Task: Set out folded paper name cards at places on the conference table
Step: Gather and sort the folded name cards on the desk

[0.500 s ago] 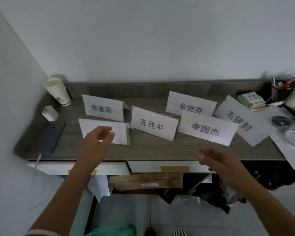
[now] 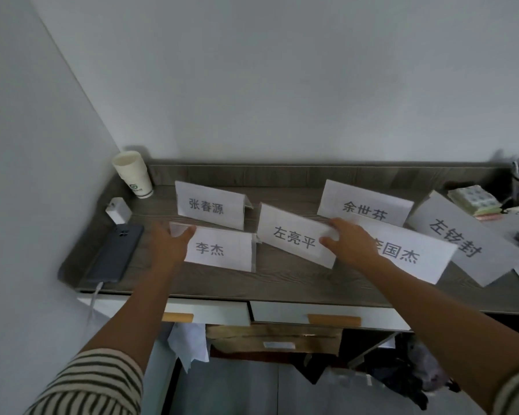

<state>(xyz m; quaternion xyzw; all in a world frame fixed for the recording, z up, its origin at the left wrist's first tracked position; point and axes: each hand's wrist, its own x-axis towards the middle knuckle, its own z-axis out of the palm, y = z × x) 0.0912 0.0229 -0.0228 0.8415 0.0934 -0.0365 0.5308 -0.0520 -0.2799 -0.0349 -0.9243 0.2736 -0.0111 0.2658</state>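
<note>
Several folded white name cards stand on the grey wood table (image 2: 282,283). My left hand (image 2: 170,245) grips the left end of the front-left card 李杰 (image 2: 222,250). My right hand (image 2: 346,242) pinches the right end of the middle card 左亮平 (image 2: 291,235). Behind my left hand stands the card 张春源 (image 2: 209,206). At the back right is 余世芬 (image 2: 364,205). The card 李国杰 (image 2: 408,253) is partly hidden behind my right hand, and 左铉封 (image 2: 459,238) leans further right.
A paper cup (image 2: 134,175) stands in the back left corner, with a white charger (image 2: 118,210) and a dark phone (image 2: 114,254) in front of it. A sticky-note block (image 2: 474,200), pen holder and loose papers crowd the right end. Drawers sit under the table edge.
Both hands have reached forward from the table's front edge onto the cards. The front-left card now shows its printed name. The left hand has taken its end, the right hand the middle card's end.
</note>
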